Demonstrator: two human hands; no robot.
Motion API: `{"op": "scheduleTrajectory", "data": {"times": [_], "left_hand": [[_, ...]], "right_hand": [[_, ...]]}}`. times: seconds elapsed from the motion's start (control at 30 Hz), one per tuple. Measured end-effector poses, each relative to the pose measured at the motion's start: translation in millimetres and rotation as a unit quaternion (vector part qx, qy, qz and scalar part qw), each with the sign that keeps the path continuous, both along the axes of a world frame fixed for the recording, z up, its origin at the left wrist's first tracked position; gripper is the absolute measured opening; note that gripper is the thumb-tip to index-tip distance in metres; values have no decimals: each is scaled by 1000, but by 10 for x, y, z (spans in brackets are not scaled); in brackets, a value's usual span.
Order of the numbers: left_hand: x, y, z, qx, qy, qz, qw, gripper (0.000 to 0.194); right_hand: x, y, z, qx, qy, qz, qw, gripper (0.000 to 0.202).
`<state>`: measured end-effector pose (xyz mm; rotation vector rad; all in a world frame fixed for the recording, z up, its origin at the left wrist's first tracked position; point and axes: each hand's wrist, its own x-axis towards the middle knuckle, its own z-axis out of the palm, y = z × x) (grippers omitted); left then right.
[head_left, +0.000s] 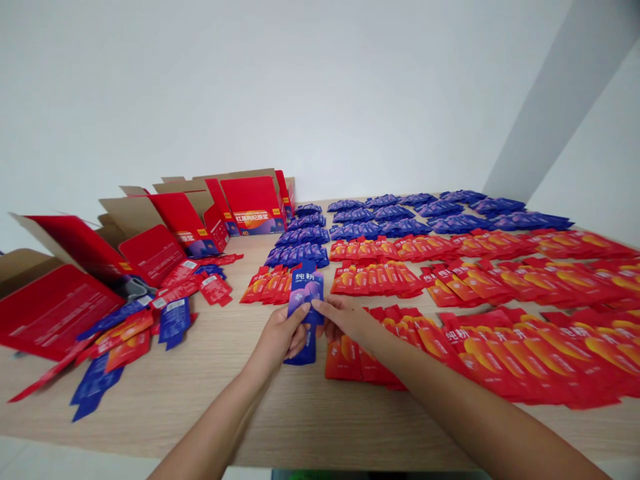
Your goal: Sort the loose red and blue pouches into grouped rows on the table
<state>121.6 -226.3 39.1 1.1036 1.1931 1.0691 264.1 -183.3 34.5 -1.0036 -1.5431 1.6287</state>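
Observation:
Between my two hands, above the near middle of the table, I see a blue-purple sachet [306, 283] with white lettering. My left hand [284, 333] pinches its lower left side, thumb on the front. From the right, my right hand [345, 317] grips the opposite edge, also with the thumb in front. Beneath them another blue sachet [303, 352] shows in part; whether it is held or lies on the table I cannot tell. Close to my right wrist lie red-orange sachets [345, 360], partly covered by my forearm. A smaller group of red sachets [267, 285] sits just behind the hands.
Open red cartons [253, 200] with raised flaps line the left and back left. Loose red and blue sachets [175, 320] lie scattered before them. Overlapping rows of red sachets [505, 347] fill the right side, with blue rows [395, 213] behind, near the wall.

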Motion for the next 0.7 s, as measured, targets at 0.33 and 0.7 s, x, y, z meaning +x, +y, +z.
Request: {"op": "scheduleTrajectory", "data": {"times": [0.33,0.7], "left_hand": [[-28,-4,-57,-67,-17,-86,994,48],[-390,-1,-56,-92,244,-96,961,56]], "right_hand": [[48,-14,-127,-20,-7,5,1000,30],[34,57,-310,30,-67,-26,997,19]]}}
